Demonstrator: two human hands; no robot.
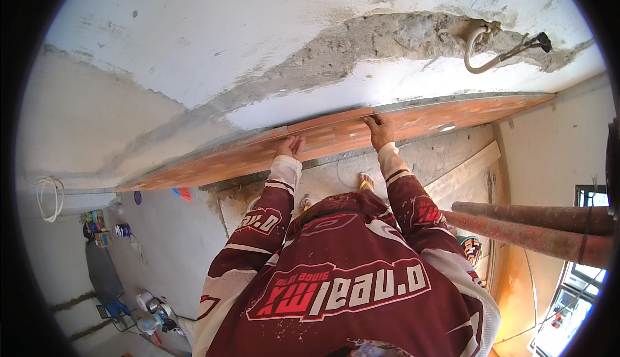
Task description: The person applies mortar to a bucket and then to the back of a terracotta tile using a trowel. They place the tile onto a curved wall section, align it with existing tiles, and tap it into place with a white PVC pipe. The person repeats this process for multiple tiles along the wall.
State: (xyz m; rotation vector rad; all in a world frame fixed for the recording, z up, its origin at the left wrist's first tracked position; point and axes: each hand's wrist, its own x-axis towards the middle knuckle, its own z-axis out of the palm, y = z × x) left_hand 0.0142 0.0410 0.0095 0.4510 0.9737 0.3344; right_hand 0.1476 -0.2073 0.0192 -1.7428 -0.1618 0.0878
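Note:
A long orange-brown tile [330,119] with a brick look sits along the top edge of a brick-patterned wall facing [426,117], tight against the wall. My left hand [290,146] is at its left end, the fingers bent in and pressed to the front. At the right end, my right hand [381,130] grips it with the thumb and fingers near the top corner. The back of the tile is hidden against the wall.
White plaster [400,76] with a rough cement patch rises above the facing. A cable loop [476,50] sticks out at upper right. Rusty red poles [529,228] cross at the right. A wooden board [462,170] leans nearby. Several loose items [155,308] lie at lower left.

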